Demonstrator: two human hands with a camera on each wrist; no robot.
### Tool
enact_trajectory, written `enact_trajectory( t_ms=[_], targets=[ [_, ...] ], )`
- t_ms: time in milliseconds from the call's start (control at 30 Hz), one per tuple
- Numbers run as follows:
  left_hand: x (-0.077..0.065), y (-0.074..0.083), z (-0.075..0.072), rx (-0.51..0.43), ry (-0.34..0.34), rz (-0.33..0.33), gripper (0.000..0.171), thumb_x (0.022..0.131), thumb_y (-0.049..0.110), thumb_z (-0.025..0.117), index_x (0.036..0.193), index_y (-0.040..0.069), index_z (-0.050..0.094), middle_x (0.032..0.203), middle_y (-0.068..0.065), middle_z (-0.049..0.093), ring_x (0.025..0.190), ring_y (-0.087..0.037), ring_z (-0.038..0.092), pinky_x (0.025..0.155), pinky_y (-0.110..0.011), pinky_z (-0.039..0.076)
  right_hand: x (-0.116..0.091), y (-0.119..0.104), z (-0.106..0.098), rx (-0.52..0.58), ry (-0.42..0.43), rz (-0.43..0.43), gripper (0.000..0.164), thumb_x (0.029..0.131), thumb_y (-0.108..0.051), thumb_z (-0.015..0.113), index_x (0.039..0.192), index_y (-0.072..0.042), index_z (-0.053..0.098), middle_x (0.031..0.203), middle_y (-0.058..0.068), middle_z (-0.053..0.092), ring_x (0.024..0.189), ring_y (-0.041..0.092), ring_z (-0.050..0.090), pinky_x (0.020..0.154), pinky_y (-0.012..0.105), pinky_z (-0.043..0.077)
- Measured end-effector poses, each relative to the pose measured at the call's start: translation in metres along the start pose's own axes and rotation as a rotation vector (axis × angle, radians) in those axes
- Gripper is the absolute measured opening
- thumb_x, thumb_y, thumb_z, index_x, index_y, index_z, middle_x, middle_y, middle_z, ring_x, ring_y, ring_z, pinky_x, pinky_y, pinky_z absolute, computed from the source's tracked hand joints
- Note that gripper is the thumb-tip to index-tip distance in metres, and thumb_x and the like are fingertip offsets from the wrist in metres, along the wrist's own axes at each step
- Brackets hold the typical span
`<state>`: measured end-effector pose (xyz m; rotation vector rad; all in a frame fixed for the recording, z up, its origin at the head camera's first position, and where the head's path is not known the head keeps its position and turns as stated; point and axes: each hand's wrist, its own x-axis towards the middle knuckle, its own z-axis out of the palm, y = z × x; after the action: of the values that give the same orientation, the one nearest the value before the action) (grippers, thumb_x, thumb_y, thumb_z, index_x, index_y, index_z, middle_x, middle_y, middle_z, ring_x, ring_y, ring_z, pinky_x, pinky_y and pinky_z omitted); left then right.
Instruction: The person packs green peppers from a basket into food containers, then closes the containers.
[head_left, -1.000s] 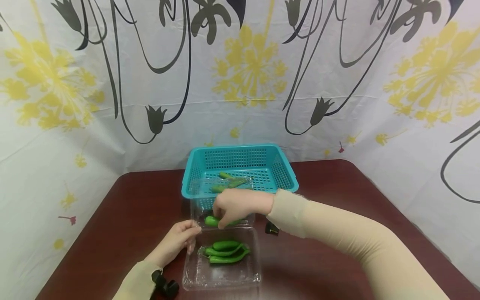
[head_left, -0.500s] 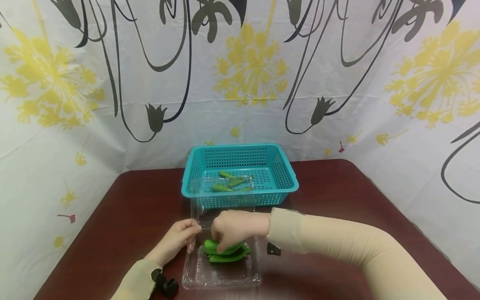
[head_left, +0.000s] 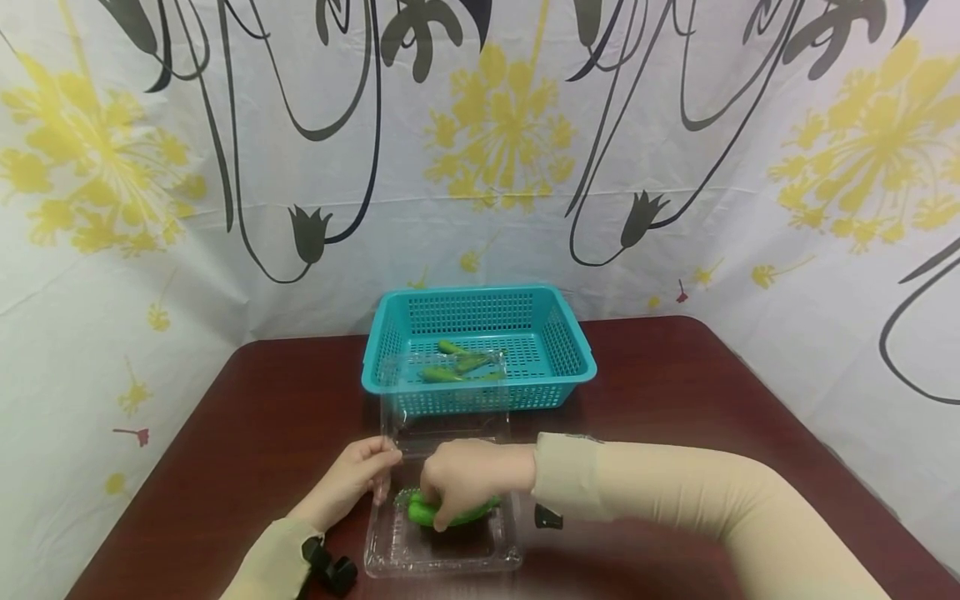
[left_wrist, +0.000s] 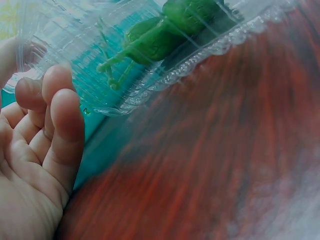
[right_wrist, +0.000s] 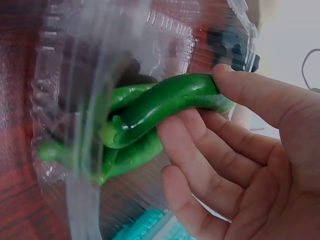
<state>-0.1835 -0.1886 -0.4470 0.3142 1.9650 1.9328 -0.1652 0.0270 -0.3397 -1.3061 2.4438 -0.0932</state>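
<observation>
A clear plastic clamshell container sits open on the table, its lid raised on the far side. My left hand pinches the container's left edge near the hinge, between thumb and fingertips. Over the base, my right hand holds a curved green pepper between its thumb and fingers. Right beneath that one, other green peppers lie in the base, mostly covered by the hand in the head view. Through the clear wall, the left wrist view shows peppers with their stems.
Behind the lid stands a turquoise plastic basket with several green peppers in it. The dark red table backs onto a patterned cloth. A black device is strapped at the left wrist.
My right hand has brought its pepper from the lid area toward me and down onto the peppers in the base. The left hand has stayed at the container's edge.
</observation>
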Motion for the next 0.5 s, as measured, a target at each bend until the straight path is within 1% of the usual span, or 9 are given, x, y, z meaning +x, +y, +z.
enact_trajectory(
  t_ms=[167, 333, 500],
  targets=[
    [0.0, -0.001, 0.0, -0.001, 0.006, -0.007, 0.04, 0.097, 0.022, 0.06, 0.094, -0.016, 0.047, 0.059, -0.002, 0.048, 0.046, -0.014, 0.047, 0.047, -0.027, 0.046, 0.001, -0.002, 0.007, -0.056, -0.012, -0.009, 0.034, 0.075, -0.031, 0.082, 0.055, -0.023, 0.056, 0.05, -0.017, 0.046, 0.045, 0.002, 0.04, 0.041, 0.02, 0.037],
    [0.0, -0.001, 0.0, 0.005, -0.005, 0.0, 0.039, 0.097, 0.023, 0.06, 0.093, -0.014, 0.048, 0.058, -0.002, 0.047, 0.046, -0.015, 0.049, 0.048, -0.028, 0.048, 0.003, -0.002, 0.011, -0.097, -0.026, -0.013, 0.037, 0.075, -0.033, 0.082, 0.054, -0.023, 0.053, 0.048, -0.015, 0.043, 0.044, 0.003, 0.036, 0.04, 0.021, 0.034],
    [0.001, -0.001, -0.001, 0.017, -0.007, 0.01, 0.038, 0.097, 0.024, 0.06, 0.093, -0.012, 0.05, 0.056, -0.002, 0.046, 0.046, -0.015, 0.05, 0.049, -0.028, 0.048, 0.004, -0.005, 0.013, -0.16, -0.019, 0.001, 0.038, 0.072, -0.036, 0.083, 0.054, -0.023, 0.053, 0.048, -0.016, 0.044, 0.045, 0.004, 0.038, 0.04, 0.021, 0.035]
  ],
)
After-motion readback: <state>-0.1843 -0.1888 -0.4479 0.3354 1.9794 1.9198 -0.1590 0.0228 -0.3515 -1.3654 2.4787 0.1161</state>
